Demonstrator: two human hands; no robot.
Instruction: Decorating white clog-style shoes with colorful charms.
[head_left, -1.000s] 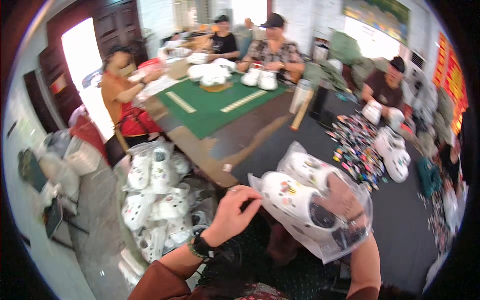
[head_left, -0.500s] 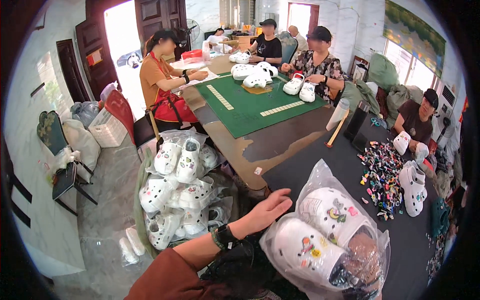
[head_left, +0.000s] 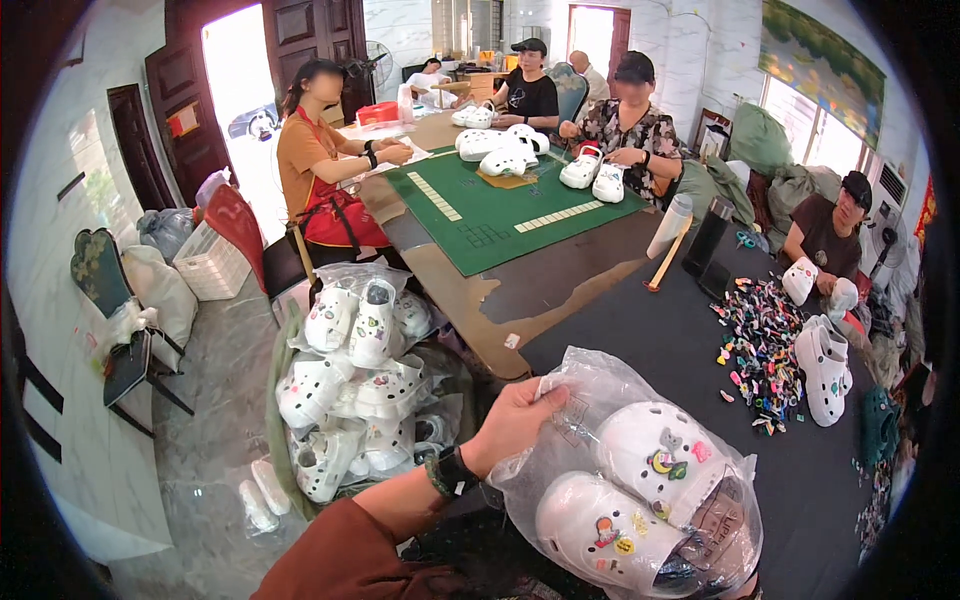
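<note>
A pair of white clogs [head_left: 610,530] with colourful charms lies inside a clear plastic bag [head_left: 535,470], low in front of me. My left hand [head_left: 520,420] pinches the bag's upper left edge between thumb and fingers. At the heel end of the clogs, my right hand [head_left: 718,530] shows through the printed plastic, closed round that end. Whether it is inside the bag or behind it, I cannot tell. Left of my left arm, a large sack holds a heap of bagged white clogs [head_left: 390,388].
Loose charms [head_left: 760,350] cover part of the dark table [head_left: 590,335], beside a white clog [head_left: 824,372], a dark bottle [head_left: 708,236] and a hammer-like tool [head_left: 668,256]. Co-workers sit round the green mat [head_left: 470,225]. A bagged pair [head_left: 262,495] lies on the floor.
My left hand has gone from hovering open beside the bag to pinching its edge. The bag's mouth is pulled out toward the left, and the clogs have shifted slightly left and down.
</note>
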